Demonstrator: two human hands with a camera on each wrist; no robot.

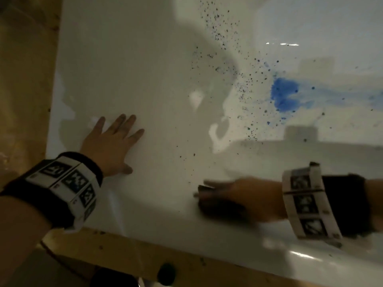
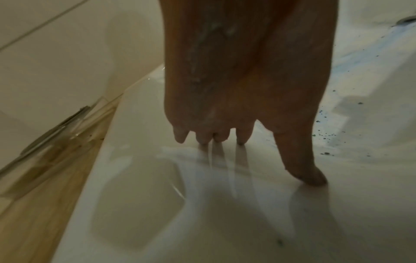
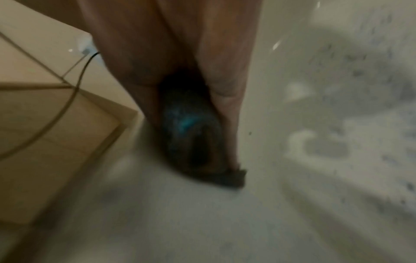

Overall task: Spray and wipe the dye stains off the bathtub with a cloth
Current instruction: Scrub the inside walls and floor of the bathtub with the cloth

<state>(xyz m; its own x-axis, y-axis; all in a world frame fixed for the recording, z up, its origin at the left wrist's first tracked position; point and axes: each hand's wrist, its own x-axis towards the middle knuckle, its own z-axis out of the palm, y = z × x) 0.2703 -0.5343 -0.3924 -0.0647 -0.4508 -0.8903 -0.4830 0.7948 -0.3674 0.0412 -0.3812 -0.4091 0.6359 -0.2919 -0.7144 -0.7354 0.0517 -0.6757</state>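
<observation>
The white bathtub fills the head view. A blue dye stain with a pale blue smear to its right sits at the right, and dark speckles trail from the top down towards the middle. My left hand lies flat on the tub at the left, fingers spread; in its wrist view the left hand looks wet and soapy. My right hand, blurred, holds a dark cloth against the tub near the front rim. The cloth is tucked between thumb and fingers and shows a blue mark.
A wooden surface borders the tub on the left, and a wooden edge runs along the front. A dark round object sits by that edge. The drain lies far right. A cable crosses the floor.
</observation>
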